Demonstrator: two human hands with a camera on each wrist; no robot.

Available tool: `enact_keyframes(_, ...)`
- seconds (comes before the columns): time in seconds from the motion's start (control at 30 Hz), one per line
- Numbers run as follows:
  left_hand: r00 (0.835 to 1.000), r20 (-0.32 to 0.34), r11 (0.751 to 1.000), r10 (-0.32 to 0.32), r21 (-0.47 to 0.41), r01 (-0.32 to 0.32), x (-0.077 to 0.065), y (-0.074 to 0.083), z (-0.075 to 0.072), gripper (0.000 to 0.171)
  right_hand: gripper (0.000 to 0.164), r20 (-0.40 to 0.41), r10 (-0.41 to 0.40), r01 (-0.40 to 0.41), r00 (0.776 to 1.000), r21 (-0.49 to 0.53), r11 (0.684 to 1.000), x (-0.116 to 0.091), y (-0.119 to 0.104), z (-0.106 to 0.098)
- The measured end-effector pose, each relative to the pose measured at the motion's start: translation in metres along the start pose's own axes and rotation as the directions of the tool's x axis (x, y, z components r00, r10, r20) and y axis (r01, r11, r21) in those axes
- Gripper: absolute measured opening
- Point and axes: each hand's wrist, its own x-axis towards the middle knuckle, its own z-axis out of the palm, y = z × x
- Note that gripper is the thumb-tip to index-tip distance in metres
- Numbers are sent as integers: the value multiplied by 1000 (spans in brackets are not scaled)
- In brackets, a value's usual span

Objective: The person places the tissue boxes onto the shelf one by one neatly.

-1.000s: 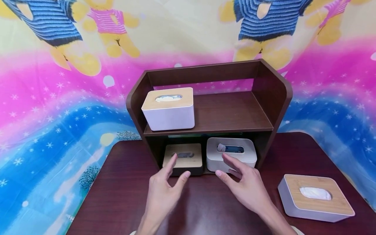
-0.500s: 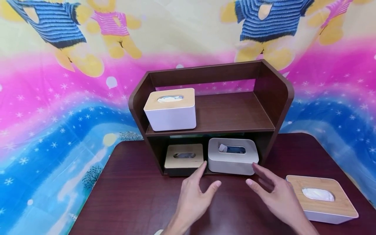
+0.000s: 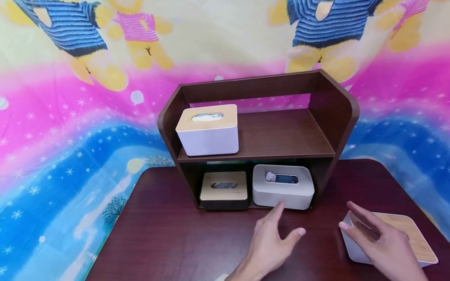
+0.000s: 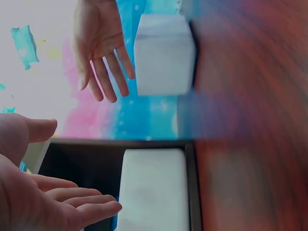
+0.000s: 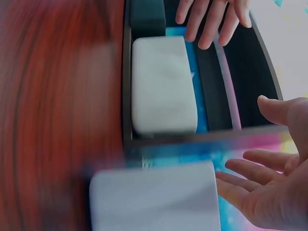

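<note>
Rightmost tissue box [image 3: 416, 239] beneath right fingers [image 3: 367, 215]

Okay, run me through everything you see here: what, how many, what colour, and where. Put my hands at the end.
upper tissue box: 1, white with wooden top, upper shelf, left end
black tissue box: 1, black with wooden top, lower level, left
grey tissue box: 1, light grey, lower level, right
tabletop tissue box: 1, white with wooden top, right of the shelf unit
shelf unit: 1, dark brown, on the table
table: 1, dark reddish brown, under everything
backdrop: 1, multicoloured, behind the table
left hand: 1, bare, before the grey tissue box
right hand: 1, bare, at the tabletop tissue box, contact unclear
</note>
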Motion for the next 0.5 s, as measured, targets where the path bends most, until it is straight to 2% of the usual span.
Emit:
enact_keyframes(0.07, 1000, 12, 1000, 28, 11, -28, 1, 4, 10, 74, 86, -2, 10, -10, 1000, 5, 1000, -1, 13, -6)
enact_keyframes(0.17, 997, 30, 997, 69, 35, -70, 2, 10, 27, 75, 85, -58, 24, -24, 998, 8, 1000, -3, 34, -12)
enact_keyframes(0.23, 995, 44, 994, 91, 53, -94, 2, 15, 39, 77, 81, -107, 35, -28, 994, 70, 997, -5, 48, -14)
enact_keyframes(0.33, 992, 76, 992, 99, 65, -104, 3, 22, 56, 81, 80, -158, 128, -105, 979, 142, 984, -8, 61, -15)
enact_keyframes(0.43, 990, 135, 998, 49, 37, -54, 6, 29, 70, 86, 76, -209, 230, -175, 951, 248, 953, -13, 72, -16)
enact_keyframes(0.5, 981, 194, 1000, -19, 2, 19, 8, 33, 79, 89, 74, -237, 269, -197, 934, 289, 937, -17, 80, -17)
